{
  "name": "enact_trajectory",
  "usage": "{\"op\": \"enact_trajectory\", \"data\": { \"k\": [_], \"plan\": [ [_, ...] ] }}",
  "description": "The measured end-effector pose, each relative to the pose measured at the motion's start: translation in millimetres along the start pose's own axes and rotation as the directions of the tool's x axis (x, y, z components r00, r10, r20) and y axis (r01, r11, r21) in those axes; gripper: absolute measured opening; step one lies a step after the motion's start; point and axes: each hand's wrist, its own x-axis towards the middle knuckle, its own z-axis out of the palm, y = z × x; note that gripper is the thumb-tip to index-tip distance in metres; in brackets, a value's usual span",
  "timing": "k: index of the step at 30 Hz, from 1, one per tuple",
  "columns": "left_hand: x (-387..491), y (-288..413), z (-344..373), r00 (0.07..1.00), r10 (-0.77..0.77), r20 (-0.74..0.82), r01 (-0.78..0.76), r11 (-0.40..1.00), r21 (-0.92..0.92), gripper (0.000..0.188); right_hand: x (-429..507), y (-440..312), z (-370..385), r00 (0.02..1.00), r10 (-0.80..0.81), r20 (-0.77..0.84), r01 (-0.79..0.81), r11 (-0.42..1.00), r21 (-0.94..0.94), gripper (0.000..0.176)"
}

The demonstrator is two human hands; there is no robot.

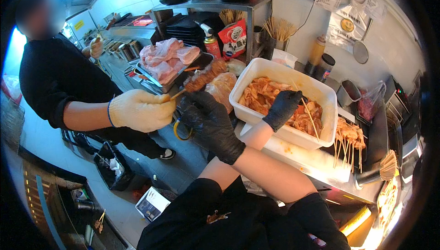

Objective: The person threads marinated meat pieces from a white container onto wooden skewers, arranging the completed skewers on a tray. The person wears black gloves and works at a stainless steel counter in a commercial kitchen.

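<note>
My arms cross. My left hand (284, 109), in a black glove, is over a white plastic tub (252, 109) and pinches a thin bamboo skewer (311, 121). Marinated raw meat pieces (263, 90) fill the tub's bottom. My right hand (213, 128), also black-gloved, is closed beside a co-worker's white knitted glove (142, 111). A yellow-edged loop (181, 131), like a scissors handle, sticks out from my right hand; the rest of that tool is hidden. The co-worker's glove grips the stick of a browned meat skewer (206, 76), which extends past my right fingertips.
A metal tray (168, 87) of raw meat stands beyond the skewer. Loaded skewers (349, 135) lie right of the tub, near bundled sticks (388, 164). A torch canister (210, 44) stands below the metal shelf (209, 4). The co-worker (65, 75) stands at left, near a lined bin (113, 171).
</note>
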Motion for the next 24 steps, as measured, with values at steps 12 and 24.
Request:
{"op": "enact_trajectory", "data": {
  "k": [12, 24],
  "plan": [
    [2.4, -5.8, -3.2, 0.998, -0.005, 0.067, 0.001, 0.998, 0.061, 0.038, 3.3, 19.4, 3.1, 0.995, -0.021, -0.100, 0.014, 0.998, -0.068, 0.026],
    [-7.6, 5.9, -8.6, 0.998, 0.058, 0.040, -0.064, 0.981, 0.185, 0.032, -97.8, -123.0, -196.5, 0.855, -0.045, -0.517, -0.042, 0.987, -0.156, 0.020]
  ]
}}
